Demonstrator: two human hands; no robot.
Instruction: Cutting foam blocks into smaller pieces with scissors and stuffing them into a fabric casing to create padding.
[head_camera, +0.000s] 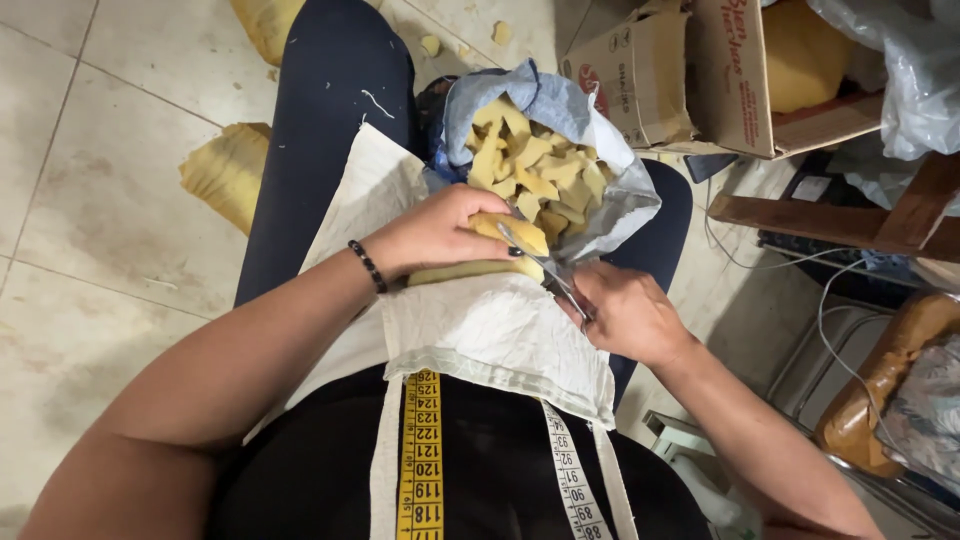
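Tiled floor (90, 200) is showing beneath the seated person. Left hand (435, 235) is gripping a yellow foam piece (505, 232); right hand (625, 315) is closing scissors (545, 268) on it, best snipped clear of fingers, over the open sack (620, 200).

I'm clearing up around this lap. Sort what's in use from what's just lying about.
In use: left hand holding yellow foam piece; right hand with scissors; bag of foam pieces; white cloth.

Lying about: cardboard box, tape measure, foam scraps on floor.
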